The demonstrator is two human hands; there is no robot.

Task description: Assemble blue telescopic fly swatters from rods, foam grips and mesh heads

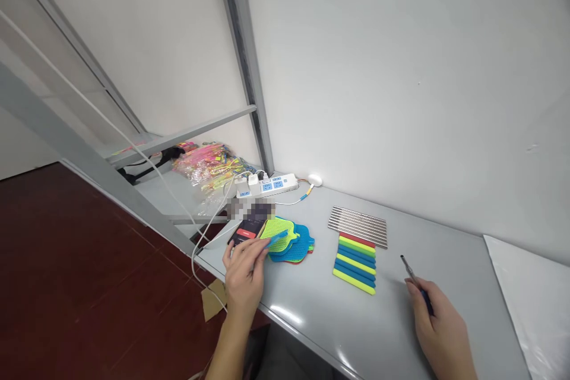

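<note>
My left hand pinches a blue fly swatter head, seen nearly edge-on, over the near-left side of a pile. In that pile lie perforated plastic swatter heads, a yellow-green one on top and a blue one beneath, with red and green edges showing. Wrapped in my right hand is a telescopic swatter handle with a dark blue grip and a short metal rod pointing up and left. Between my hands several red, green, blue and yellow grip sleeves lie in a row, below several silver metal rods.
A phone lies beside the swatter heads. Behind it are a white power strip with plugs and cables, and a white round device. Bagged colourful items sit beyond the metal frame post. A white sheet lies at right.
</note>
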